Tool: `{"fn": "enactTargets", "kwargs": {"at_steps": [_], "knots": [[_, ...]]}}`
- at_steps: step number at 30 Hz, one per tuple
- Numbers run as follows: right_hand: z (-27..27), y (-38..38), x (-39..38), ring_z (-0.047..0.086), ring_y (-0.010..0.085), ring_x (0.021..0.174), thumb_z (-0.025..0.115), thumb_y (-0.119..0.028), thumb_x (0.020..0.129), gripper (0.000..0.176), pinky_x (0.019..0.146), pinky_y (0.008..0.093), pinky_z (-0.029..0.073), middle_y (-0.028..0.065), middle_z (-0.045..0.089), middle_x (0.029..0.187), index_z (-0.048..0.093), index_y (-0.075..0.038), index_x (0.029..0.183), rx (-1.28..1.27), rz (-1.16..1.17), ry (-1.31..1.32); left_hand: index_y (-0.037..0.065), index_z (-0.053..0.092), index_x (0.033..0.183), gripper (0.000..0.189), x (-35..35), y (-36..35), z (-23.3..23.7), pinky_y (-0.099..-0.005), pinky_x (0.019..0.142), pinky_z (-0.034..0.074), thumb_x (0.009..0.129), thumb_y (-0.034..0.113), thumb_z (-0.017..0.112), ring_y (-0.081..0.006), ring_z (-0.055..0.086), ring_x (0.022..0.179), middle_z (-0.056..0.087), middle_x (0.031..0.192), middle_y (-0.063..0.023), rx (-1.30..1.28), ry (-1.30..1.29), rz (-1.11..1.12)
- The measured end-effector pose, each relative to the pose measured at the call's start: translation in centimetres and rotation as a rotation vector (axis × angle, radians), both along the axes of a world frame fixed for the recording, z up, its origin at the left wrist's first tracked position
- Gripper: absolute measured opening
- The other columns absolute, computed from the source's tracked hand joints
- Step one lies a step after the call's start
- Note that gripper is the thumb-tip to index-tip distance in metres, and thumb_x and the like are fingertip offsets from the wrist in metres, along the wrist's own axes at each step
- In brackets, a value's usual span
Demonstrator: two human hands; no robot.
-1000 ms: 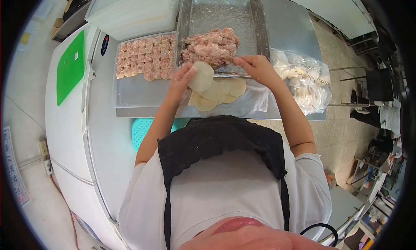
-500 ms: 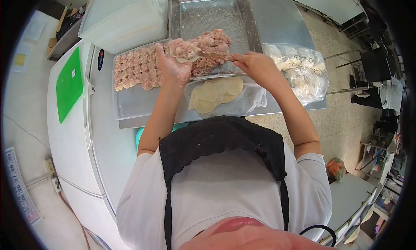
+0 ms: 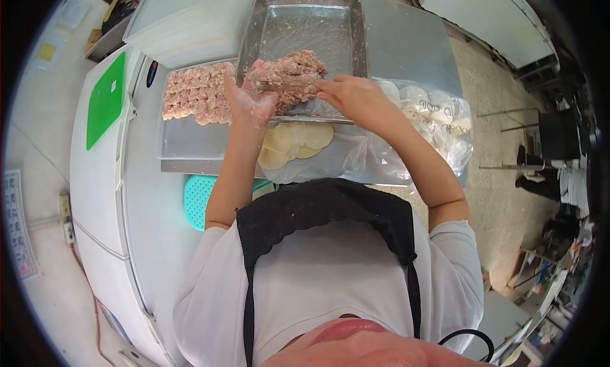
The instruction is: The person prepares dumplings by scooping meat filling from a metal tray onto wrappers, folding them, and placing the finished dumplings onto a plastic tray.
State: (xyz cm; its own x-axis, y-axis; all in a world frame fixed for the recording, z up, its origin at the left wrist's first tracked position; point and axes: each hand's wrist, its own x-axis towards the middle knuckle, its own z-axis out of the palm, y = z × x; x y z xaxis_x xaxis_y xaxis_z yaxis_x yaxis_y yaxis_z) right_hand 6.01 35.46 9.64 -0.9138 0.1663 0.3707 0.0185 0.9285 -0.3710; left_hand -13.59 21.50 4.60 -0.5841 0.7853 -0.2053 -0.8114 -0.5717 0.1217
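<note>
My left hand (image 3: pixel 251 104) is cupped with its palm up, fingers curled round a dumpling wrapper heaped with meat, which is mostly hidden by the filling and the blade. My right hand (image 3: pixel 359 99) grips the handle of a flat spatula (image 3: pixel 286 85); its blade lies across the meat at the left hand. Just behind is a mound of pink minced meat filling (image 3: pixel 302 67) in a metal pan (image 3: pixel 311 27). Rows of meat-topped dumplings (image 3: pixel 196 94) sit on a tray (image 3: pixel 190 141) to the left. Pale round wrappers (image 3: pixel 295 143) overlap on plastic in front of the pan.
Stacked translucent trays (image 3: pixel 184 24) stand at the back left. A marked plastic bag of whitish rounds (image 3: pixel 432 116) lies to the right. Beside the table are a white freezer (image 3: pixel 101 195) with a green board (image 3: pixel 107 100), a turquoise perforated stool (image 3: pixel 198 198), and a black chair (image 3: pixel 559 135).
The spatula blade has swung to lie across the meat at my left hand, and my right hand has moved left. The whole view has shifted slightly.
</note>
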Motion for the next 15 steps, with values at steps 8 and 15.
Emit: {"fn": "enactTargets", "kwargs": {"at_steps": [8, 15], "knots": [[2.6, 4.4, 2.7, 0.053, 0.0238, 0.061, 0.051, -0.031, 0.098, 0.033, 0.062, 0.037, 0.045, 0.0155, 0.058, 0.068, 0.065, -0.002, 0.105, -0.811, 0.076, -0.354, 0.002, 0.038, 0.137, 0.065, 3.5, -0.9, 5.4, -0.0358, 0.083, 0.052, 0.08, 0.006, 0.069, -0.0211, 0.061, 0.099, 0.06, 0.112, -0.016, -0.625, 1.388, -0.094], [-0.4, 4.9, 1.7, 0.062, 0.024, 0.074, 0.057, -0.035, 0.094, 0.035, 0.07, 0.035, 0.049, 0.0138, 0.068, 0.088, 0.066, -0.007, 0.114, -0.662, 0.263, -0.338, 0.004, 0.066, 0.107, 0.036, 2.5, -1.0, 6.8, -0.0392, 0.088, 0.048, 0.073, 0.01, 0.075, -0.0205, 0.059, 0.105, 0.066, 0.107, -0.0076, -0.623, 1.908, -0.371]]}}
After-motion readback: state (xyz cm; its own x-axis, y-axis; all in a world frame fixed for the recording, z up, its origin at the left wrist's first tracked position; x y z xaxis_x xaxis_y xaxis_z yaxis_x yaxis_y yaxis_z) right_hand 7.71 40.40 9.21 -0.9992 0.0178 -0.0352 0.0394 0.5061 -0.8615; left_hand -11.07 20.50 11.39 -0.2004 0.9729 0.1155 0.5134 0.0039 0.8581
